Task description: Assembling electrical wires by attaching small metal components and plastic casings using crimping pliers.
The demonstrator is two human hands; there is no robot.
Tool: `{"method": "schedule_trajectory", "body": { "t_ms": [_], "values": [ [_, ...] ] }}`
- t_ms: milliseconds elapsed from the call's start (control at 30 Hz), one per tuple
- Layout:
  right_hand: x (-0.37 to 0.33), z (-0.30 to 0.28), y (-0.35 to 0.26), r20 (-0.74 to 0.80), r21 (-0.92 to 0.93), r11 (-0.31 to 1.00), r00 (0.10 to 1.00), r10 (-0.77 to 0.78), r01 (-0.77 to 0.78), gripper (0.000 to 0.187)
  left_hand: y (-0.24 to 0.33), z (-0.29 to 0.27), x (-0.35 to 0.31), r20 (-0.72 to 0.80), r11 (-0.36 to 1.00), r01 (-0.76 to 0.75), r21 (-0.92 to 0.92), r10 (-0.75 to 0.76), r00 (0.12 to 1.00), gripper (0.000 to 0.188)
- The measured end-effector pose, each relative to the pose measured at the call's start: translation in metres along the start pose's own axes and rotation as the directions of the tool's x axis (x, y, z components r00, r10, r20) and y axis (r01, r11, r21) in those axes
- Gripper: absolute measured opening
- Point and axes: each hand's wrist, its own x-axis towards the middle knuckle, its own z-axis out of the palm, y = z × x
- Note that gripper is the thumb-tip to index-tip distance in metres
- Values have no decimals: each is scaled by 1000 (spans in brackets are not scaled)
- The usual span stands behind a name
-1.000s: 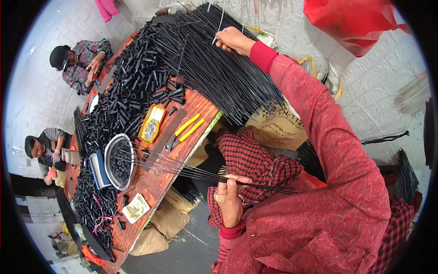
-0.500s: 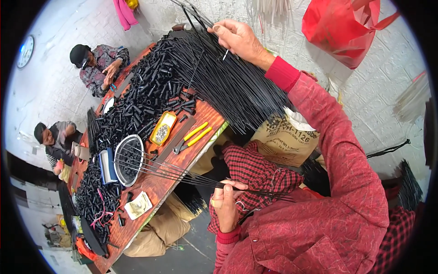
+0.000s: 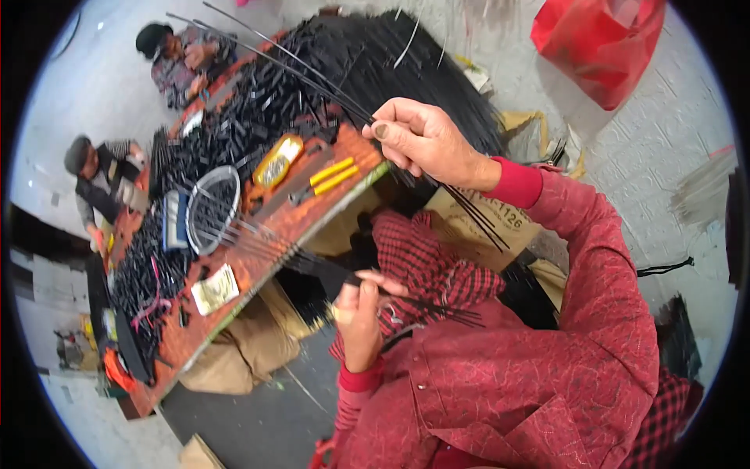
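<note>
The right hand (image 3: 426, 141) is raised above the bench (image 3: 312, 215), its grip pinching a few thin black rods (image 3: 312, 70) that run up-left over the big black rod pile (image 3: 406, 70). The left hand (image 3: 361, 313), lower and nearer the body, closes thumb and fingers on a fanned bundle of rods (image 3: 258, 246), apparently metal-tipped, reaching across the bench edge toward the wire basket (image 3: 212, 207).

Two seated co-workers (image 3: 105, 184), one red bag (image 3: 598, 43), one round sieve (image 3: 212, 207) — rods beyond counting.
</note>
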Motion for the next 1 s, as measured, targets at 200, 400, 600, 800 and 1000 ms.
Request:
{"method": "schedule_trajectory", "body": {
  "t_ms": [200,400,600,800,1000],
  "values": [
    [-43,48,-7,158,24,977,966,206,-212,19,17,5,-6,51,997,-83,-3,83,995,22],
    [-73,84,34,209,22,975,955,213,-222,12,2,-1,-8,-32,998,-68,2,68,997,26],
    [-73,97,49,143,-282,952,986,-81,119,7,-14,-12,-2,-31,995,-41,-92,38,999,29],
    [-75,101,69,71,-302,944,990,-118,134,8,-27,-14,11,-63,989,52,-136,-61,996,32],
    [-83,92,94,46,-297,954,998,44,-29,9,-48,-29,23,-36,970,105,-220,-115,993,24]
  ]
}}
